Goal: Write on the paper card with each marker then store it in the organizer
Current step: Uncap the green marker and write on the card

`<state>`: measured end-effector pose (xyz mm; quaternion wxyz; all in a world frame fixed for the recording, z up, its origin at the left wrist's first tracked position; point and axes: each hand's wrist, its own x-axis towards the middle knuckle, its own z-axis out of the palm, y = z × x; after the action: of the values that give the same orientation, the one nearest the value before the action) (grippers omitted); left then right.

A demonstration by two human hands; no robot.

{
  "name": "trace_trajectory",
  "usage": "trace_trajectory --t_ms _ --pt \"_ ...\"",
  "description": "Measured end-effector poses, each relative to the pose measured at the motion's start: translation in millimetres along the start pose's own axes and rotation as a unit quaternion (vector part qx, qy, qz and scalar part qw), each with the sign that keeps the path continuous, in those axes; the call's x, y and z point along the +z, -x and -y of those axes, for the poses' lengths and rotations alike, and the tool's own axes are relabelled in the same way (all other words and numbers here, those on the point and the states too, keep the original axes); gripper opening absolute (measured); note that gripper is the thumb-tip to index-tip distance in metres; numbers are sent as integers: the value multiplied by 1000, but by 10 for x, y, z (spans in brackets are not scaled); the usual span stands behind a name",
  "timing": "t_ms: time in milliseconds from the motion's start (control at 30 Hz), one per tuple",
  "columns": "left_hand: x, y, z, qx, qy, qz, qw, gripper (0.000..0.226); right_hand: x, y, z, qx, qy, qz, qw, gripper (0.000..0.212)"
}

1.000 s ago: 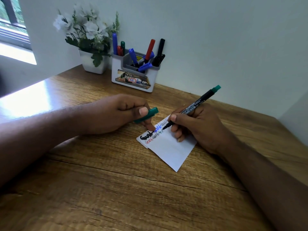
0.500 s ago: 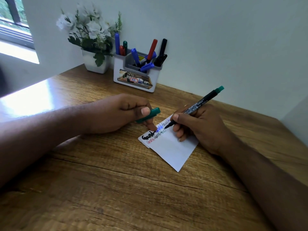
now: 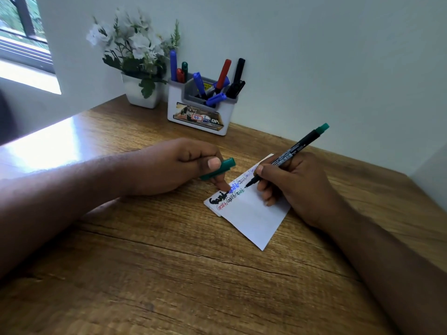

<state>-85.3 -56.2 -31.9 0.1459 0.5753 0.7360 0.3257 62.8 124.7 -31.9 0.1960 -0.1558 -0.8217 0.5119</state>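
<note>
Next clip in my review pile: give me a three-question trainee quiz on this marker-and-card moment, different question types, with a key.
1. True or false: the right hand holds the green marker with its tip at the paper card.
2. Multiple choice: what does the left hand grip? A) a red marker B) the green cap C) nothing
3. Fill in: the organizer stands at the wall beside a white ____ of flowers.

Key:
1. True; the tip is at the second line of writing.
2. B; a finger of that hand also presses the card's edge.
3. pot
</note>
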Motion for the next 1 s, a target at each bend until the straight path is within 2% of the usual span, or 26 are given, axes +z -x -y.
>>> trace_trajectory --t_ms 567,767,900,1000 --pt "11 -23 4 8 7 -4 1000 25 -10 -13 -11 -9 -15 24 1000 13" --pt "-2 -12 5 9 13 2 1000 23 -50 -36 -6 -19 -164 -38 986 18" --pt "-3 -13 -19 10 27 10 1000 22 -48 -22 78 -48 -234 -24 971 15" --pt "-2 -18 12 8 18 5 1000 17 -24 -2 117 -55 -243 -12 968 16"
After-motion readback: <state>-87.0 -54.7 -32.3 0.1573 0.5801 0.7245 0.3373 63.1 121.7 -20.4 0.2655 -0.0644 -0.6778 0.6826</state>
